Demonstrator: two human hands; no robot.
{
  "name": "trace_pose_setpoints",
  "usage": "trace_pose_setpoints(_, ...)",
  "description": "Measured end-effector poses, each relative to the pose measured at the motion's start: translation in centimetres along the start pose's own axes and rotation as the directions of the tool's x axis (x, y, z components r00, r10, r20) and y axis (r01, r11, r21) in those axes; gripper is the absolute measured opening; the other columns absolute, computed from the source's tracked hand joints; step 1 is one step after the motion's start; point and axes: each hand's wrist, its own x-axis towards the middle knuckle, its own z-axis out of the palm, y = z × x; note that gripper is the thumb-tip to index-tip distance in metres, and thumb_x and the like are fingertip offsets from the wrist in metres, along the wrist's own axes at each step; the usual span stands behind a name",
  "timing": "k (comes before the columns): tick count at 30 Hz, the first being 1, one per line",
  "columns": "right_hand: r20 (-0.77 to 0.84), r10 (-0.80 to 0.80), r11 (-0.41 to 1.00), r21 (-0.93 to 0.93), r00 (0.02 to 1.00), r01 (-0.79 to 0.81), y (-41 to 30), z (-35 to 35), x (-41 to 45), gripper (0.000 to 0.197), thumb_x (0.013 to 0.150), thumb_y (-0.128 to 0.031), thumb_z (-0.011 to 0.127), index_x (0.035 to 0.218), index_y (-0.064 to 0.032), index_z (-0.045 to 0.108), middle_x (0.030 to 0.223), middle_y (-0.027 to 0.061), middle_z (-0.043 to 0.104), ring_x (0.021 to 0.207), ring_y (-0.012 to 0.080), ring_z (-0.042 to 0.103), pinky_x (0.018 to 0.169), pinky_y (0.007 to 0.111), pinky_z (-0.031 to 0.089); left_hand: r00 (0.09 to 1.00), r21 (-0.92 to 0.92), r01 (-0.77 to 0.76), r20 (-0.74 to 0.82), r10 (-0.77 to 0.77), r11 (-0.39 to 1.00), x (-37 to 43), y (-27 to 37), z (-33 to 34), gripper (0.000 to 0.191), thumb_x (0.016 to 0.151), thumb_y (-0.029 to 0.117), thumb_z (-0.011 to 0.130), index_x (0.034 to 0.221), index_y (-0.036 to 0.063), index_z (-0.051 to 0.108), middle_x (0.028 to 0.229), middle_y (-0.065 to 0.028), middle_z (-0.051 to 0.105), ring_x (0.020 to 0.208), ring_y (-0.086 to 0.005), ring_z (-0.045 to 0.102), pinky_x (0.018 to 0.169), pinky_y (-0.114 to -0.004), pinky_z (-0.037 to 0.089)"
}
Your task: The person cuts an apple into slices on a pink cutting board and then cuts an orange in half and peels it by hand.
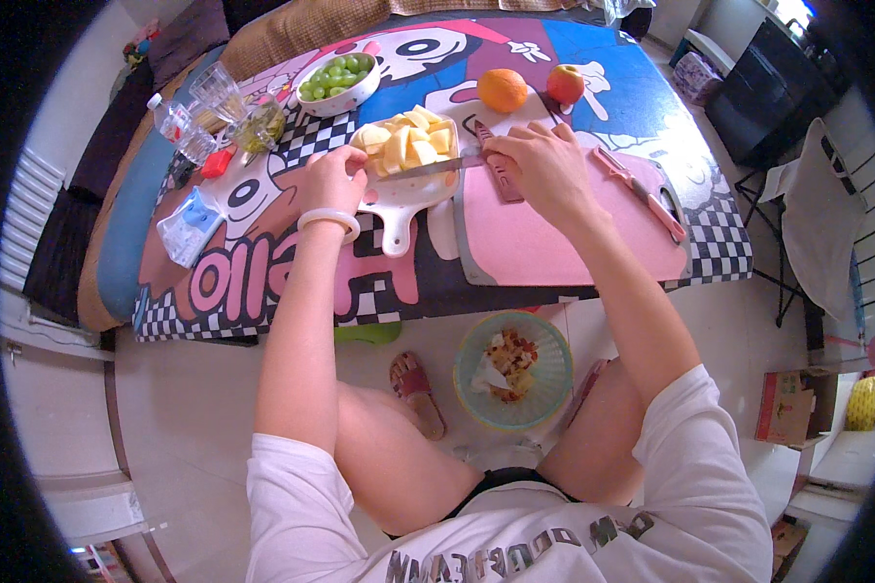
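Observation:
My right hand (pixel 543 171) is closed around the handle end of a knife (pixel 430 168), whose blade points left across a white handled dish (pixel 401 200). Pale yellow fruit chunks (pixel 408 142) are heaped in that dish. At its left edge, beside the chunks, is my left hand (pixel 335 178), with thumb and fingers curled close together; whether they grip anything is hidden. Under my right hand, a pink knife sheath (pixel 503 178) lies on the pink cutting board (pixel 554 251). A pink peeler (pixel 642 193) rests at the board's right side.
Behind the dish stand a bowl (pixel 364 91) of green grapes, an orange (pixel 502 90) and an apple (pixel 565 84). Glass cups (pixel 219 91), a plastic bottle (pixel 182 131) and a tissue pack (pixel 191 226) are at the left. A waste basket (pixel 565 364) stands below the table edge.

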Motion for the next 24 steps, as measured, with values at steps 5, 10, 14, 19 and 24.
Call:
trace_pose_setpoints(5,0.011,0.018,0.996,0.087,1.0,-0.019,0.4,-1.4,-0.1,0.018,0.086,-0.025,0.059,0.096,-0.0158,0.07,0.093,-0.0012,0.067,0.091,0.0162,0.058,0.082,0.036,0.039,0.998,-0.03,0.028,-0.049,-0.029,0.999,0.2,0.4,0.0,0.014,0.075,0.015,0.065,0.085,0.0083,0.06,0.087,-0.0083,0.063,0.089,-0.0273,0.058,0.08,-0.038,0.049)
trace_pose_setpoints(10,-0.032,0.087,0.989,0.122,0.996,-0.082,2.0,-2.2,-0.4,0.018,0.084,-0.027,0.06,0.094,-0.0164,0.07,0.093,0.0011,0.067,0.09,0.0203,0.06,0.082,0.038,0.04,0.99,-0.094,-0.096,-0.114,0.085,0.991,0.3,1.7,0.4,0.022,0.074,0.015,0.068,0.092,0.0053,0.059,0.088,-0.0096,0.06,0.074,-0.0203,0.057,0.068,-0.032,0.049)
trace_pose_setpoints(14,-0.065,0.175,0.953,0.261,0.983,-0.152,3.4,-2.9,-0.9,0.017,0.083,-0.024,0.06,0.092,-0.0138,0.07,0.088,0.0038,0.067,0.087,0.0231,0.061,0.078,0.038,0.042,0.982,-0.265,-0.081,-0.188,0.031,0.961,0.6,1.4,0.4,0.024,0.074,0.022,0.069,0.091,0.0081,0.058,0.09,-0.0102,0.058,0.082,-0.0256,0.059,0.074,-0.036,0.05)
trace_pose_setpoints(19,-0.017,0.245,0.945,0.227,0.969,-0.234,3.9,-2.9,-2.0,0.016,0.083,-0.023,0.06,0.091,-0.013,0.07,0.086,0.0047,0.067,0.086,0.024,0.061,0.079,0.04,0.043,0.979,-0.162,-0.193,-0.096,0.179,0.968,0.0,3.0,1.2,0.027,0.073,0.02,0.072,0.094,0.009,0.059,0.093,-0.0104,0.057,0.083,-0.0249,0.061,0.073,-0.034,0.052)
trace_pose_setpoints(24,0.034,0.29,0.931,0.22,0.956,-0.29,3.1,-2.5,-2.8,0.017,0.084,-0.024,0.058,0.091,-0.0132,0.07,0.085,0.0061,0.067,0.087,0.0248,0.062,0.081,0.041,0.044,0.994,-0.256,-0.111,-0.046,0.103,0.96,0.3,2.9,1.1,0.027,0.075,0.004,0.067,0.101,0.0097,0.061,0.099,-0.0111,0.059,0.091,-0.0272,0.061,0.081,-0.036,0.051)
